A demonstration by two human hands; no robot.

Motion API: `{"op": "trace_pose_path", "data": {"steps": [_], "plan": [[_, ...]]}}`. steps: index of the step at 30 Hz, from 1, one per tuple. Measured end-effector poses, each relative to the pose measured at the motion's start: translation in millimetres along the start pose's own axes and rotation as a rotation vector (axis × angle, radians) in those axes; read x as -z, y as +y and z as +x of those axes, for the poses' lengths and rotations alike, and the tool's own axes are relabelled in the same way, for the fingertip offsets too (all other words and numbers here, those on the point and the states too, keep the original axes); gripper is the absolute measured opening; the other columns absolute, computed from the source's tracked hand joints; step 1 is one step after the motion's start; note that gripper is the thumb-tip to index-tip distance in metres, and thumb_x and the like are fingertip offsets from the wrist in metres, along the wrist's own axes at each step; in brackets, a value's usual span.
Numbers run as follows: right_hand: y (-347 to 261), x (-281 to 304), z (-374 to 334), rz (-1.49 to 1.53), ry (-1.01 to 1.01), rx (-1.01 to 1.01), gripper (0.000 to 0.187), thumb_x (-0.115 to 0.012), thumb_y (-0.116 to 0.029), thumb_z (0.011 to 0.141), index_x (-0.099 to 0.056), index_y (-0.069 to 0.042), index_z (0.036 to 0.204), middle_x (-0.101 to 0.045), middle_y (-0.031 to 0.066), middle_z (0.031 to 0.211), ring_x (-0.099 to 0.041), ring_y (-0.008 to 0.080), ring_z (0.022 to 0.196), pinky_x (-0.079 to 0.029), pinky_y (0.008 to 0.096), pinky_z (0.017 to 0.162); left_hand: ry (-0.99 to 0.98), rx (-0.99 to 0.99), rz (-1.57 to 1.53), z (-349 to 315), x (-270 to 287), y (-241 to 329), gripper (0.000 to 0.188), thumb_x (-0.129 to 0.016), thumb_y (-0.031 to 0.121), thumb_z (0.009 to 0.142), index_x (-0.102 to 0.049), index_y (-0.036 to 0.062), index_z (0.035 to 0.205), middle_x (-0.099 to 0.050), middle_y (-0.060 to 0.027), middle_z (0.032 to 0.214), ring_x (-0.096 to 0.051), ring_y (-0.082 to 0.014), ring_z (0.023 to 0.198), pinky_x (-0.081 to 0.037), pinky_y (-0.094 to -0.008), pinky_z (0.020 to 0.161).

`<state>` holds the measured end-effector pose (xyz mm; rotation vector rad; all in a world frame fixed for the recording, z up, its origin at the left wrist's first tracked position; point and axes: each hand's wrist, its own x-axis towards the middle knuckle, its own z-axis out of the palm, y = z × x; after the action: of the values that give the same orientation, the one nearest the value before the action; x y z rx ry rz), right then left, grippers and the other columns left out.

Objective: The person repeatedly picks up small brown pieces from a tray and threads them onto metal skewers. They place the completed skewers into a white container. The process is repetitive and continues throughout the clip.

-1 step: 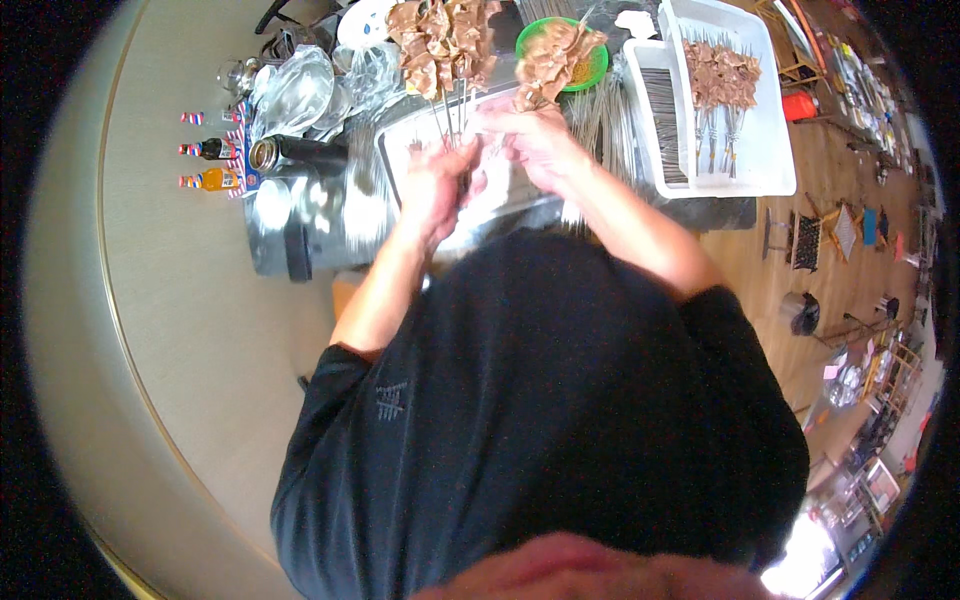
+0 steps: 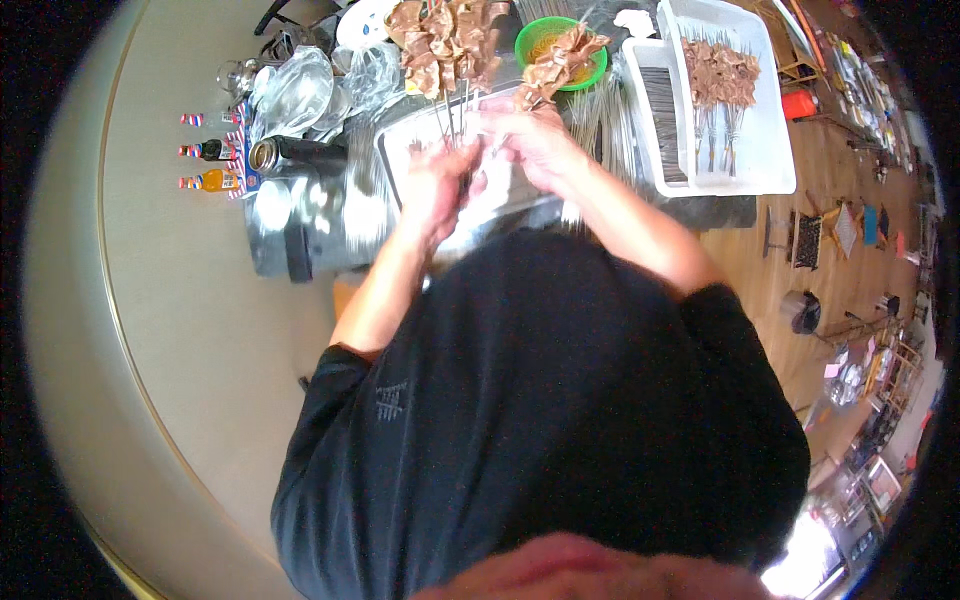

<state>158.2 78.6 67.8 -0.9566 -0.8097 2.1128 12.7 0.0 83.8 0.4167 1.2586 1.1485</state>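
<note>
My left hand [image 2: 437,190] is closed around the metal ends of several skewers, whose upper parts carry folded brown meat slices [image 2: 445,45]. Close beside it, my right hand [image 2: 537,148] is closed too, with another meat skewer [image 2: 558,65] rising from it. That skewer's meat overlaps a round green bowl [image 2: 523,45] with something yellowish-brown inside. Below both hands lies a pale tray [image 2: 393,160] with a dark rim. The fingers partly hide the skewer ends, so I cannot tell exactly how many each hand holds.
At the right, white plastic bins [image 2: 778,170] hold bare skewers [image 2: 657,120] and finished meat skewers [image 2: 722,78]. Loose metal skewers [image 2: 597,125] lie beside the tray. On the left are clear plastic bags [image 2: 300,90], a dark flask [image 2: 310,153] and small bottles [image 2: 215,180].
The meat on my right hand's skewer has tilted a little to the right, showing more of the green bowl's inside. The left hand's bunch has barely shifted.
</note>
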Motion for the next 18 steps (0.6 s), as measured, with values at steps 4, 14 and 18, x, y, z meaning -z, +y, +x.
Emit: {"op": "trace_pose_path", "data": {"steps": [4,14,18], "plan": [[3,-2,0,0.032,0.007,0.015,0.016,-0.080,-0.013,0.085,-0.070,-0.006,0.096,-0.069,0.0020,0.082,-0.059,0.0072,0.062,-0.040,0.0187,0.047,-0.053,-0.030,0.015,2,1,-3,0.014,-0.062,0.016,0.101,-0.066,0.0028,0.102,-0.066,-0.0029,0.084,-0.056,-0.0090,0.059,-0.044,-0.0213,0.046],[3,-4,-14,0.060,0.064,0.065,0.017,-0.079,-0.011,0.084,-0.072,-0.003,0.097,-0.071,0.0033,0.082,-0.063,0.0101,0.063,-0.039,0.0207,0.045,-0.067,-0.005,-0.097,-2,3,-7,0.017,-0.056,0.020,0.105,-0.061,0.0047,0.098,-0.059,-0.0037,0.079,-0.051,-0.0125,0.054,-0.039,-0.0259,0.040],[2,0,-8,0.077,-0.166,-0.041,0.020,-0.076,-0.017,0.088,-0.072,-0.002,0.100,-0.071,0.0040,0.082,-0.062,0.0093,0.062,-0.037,0.0200,0.043,-0.217,-0.008,-0.061,0,12,-15,0.027,-0.052,0.028,0.107,-0.063,0.0037,0.106,-0.060,-0.0027,0.076,-0.046,-0.0116,0.048,-0.031,-0.0253,0.040]]}}
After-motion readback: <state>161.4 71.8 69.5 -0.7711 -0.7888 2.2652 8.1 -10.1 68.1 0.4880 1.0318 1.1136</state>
